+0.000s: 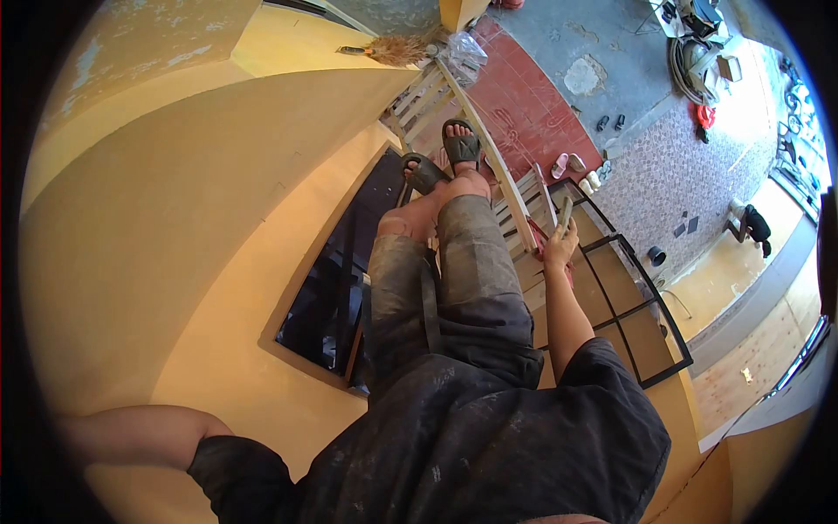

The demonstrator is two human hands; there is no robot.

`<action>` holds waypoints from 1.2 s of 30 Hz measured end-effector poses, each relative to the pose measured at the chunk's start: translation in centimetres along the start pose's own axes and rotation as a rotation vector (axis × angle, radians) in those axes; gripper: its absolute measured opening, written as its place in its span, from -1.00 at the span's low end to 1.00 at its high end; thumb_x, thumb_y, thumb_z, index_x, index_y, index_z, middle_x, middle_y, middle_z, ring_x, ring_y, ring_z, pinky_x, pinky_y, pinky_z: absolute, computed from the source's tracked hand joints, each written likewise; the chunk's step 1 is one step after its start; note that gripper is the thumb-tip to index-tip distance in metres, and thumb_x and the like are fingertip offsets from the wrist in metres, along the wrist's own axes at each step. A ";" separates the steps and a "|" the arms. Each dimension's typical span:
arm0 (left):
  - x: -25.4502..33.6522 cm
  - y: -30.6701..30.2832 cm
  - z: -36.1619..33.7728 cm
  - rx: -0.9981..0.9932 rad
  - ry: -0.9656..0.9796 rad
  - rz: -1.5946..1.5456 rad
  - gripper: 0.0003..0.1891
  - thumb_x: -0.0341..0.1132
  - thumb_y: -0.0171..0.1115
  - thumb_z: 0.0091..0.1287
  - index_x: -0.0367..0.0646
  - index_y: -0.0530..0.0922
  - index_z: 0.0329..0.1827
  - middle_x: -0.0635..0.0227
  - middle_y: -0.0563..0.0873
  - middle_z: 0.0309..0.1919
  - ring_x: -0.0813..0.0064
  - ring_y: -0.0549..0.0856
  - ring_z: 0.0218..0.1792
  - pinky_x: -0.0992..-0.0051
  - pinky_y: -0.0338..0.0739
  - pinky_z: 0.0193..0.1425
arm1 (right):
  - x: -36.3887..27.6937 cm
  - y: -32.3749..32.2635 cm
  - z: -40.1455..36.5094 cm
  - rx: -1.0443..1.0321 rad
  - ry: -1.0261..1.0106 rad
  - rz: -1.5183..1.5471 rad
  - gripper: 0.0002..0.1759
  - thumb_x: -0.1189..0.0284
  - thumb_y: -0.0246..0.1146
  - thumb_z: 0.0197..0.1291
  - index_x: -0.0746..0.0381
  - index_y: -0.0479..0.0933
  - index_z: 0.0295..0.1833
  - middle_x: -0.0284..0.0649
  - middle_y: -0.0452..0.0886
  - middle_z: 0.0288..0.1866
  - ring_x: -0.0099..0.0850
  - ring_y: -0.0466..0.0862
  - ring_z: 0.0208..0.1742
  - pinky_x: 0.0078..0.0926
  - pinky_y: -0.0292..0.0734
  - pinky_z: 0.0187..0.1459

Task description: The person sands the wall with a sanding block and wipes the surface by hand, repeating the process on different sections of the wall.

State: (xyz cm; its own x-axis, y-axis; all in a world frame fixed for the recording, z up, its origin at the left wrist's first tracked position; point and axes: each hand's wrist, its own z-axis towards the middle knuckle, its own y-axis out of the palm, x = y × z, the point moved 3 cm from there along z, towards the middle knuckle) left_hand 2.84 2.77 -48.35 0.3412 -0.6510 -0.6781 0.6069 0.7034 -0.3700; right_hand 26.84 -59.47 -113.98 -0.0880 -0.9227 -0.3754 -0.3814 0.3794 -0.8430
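Left hand: out of view, its bare arm stretched along the smooth yellow wall point(175, 218).
Right hand point(559, 249): fingers clamped on a flat narrow tool point(566, 212), just beside the ladder rail.
Ladder point(502, 175): pale painted wood, under dark sandals point(461, 147).
Beyond: dark window pane point(336, 279), black metal frame point(633, 301), red tiled floor point(524, 105).

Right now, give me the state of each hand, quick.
Left hand: out of view; only the forearm shows.
Right hand: closed on a slim flat object, next to the wooden ladder.
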 end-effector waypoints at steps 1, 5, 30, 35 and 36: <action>0.2 0.0 0.0 0.005 0.009 0.015 -0.33 -0.13 0.26 0.46 -0.41 0.25 0.43 -0.03 0.41 0.36 0.15 0.38 0.43 0.14 0.25 0.51 | -0.2 -0.1 0.0 0.000 -0.006 0.003 -0.47 0.33 0.15 0.39 0.18 0.37 0.45 0.10 0.48 0.13 0.01 0.51 0.17 -0.13 0.40 0.22; -0.9 -0.8 -0.7 0.104 -0.148 0.072 -0.34 -0.06 0.30 0.43 -0.34 0.31 0.41 0.03 0.46 0.31 0.20 0.42 0.38 0.20 0.29 0.48 | -1.1 0.0 0.3 0.053 0.024 -0.071 -0.50 0.36 0.11 0.42 0.16 0.38 0.44 0.13 0.47 0.15 0.07 0.50 0.16 -0.11 0.38 0.23; 4.7 -0.9 0.0 0.179 -0.259 0.296 -0.59 -0.21 0.15 0.50 -0.32 0.51 0.26 -0.04 0.57 0.26 0.05 0.57 0.25 0.22 0.39 0.38 | -26.0 16.7 13.4 -0.065 -0.660 0.068 -0.54 0.36 0.21 0.39 0.32 0.45 0.32 0.10 0.59 0.16 -0.05 0.57 0.15 -0.17 0.49 0.14; 5.9 -2.0 0.1 0.111 -0.374 0.405 -0.44 -0.11 0.19 0.35 -0.22 0.43 0.34 0.14 0.54 0.35 -0.04 0.41 0.42 -0.10 0.08 0.53 | -38.8 14.5 15.7 0.056 -0.918 0.415 -0.57 0.37 0.19 0.40 0.31 0.47 0.31 0.06 0.60 0.14 -0.07 0.59 0.10 -0.19 0.50 0.10; 6.3 -2.0 0.1 0.108 -0.384 0.419 -0.46 -0.14 0.19 0.35 -0.22 0.43 0.34 0.13 0.54 0.34 -0.06 0.42 0.41 -0.08 0.09 0.53 | -39.3 14.1 15.9 0.071 -0.944 0.467 -0.57 0.37 0.19 0.40 0.31 0.47 0.30 0.06 0.61 0.14 -0.08 0.60 0.09 -0.19 0.50 0.09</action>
State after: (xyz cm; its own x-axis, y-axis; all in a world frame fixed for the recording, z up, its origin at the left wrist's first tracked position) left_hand 3.83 -2.83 -51.84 0.7918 -0.3940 -0.4667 0.4266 0.9036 -0.0392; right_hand 39.58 -16.75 -117.22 0.5514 -0.2671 -0.7903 -0.4371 0.7144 -0.5464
